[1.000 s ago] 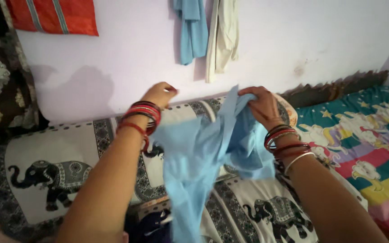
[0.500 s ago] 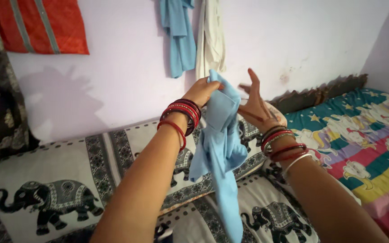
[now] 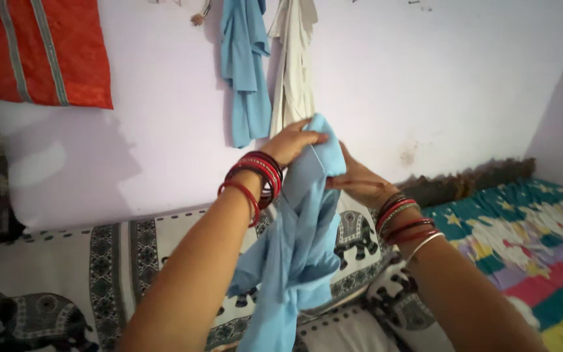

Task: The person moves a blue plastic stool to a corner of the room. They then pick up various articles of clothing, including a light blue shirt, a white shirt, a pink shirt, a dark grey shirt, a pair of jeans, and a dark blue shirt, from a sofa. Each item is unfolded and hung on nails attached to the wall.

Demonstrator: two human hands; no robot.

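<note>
A light blue cloth garment (image 3: 301, 241) hangs bunched in front of me, its top edge lifted to chest height. My left hand (image 3: 292, 140) pinches that top edge from the left, with red bangles on its wrist. On the right, my right hand (image 3: 354, 179) grips the cloth just below the top, partly hidden behind the fabric, also with bangles on its wrist. The garment's lower part dangles toward the bed.
A white bedsheet (image 3: 131, 261) with black elephant prints covers the bed below. A colourful patterned quilt (image 3: 529, 254) lies at the right. On the lilac wall hang a blue garment (image 3: 245, 65), a cream garment (image 3: 291, 65) and a red striped cloth (image 3: 43, 52).
My right hand, open with spread fingers half a second ago, has closed on the cloth. Both hands have stayed together at the garment's top, and the view has tilted upward.
</note>
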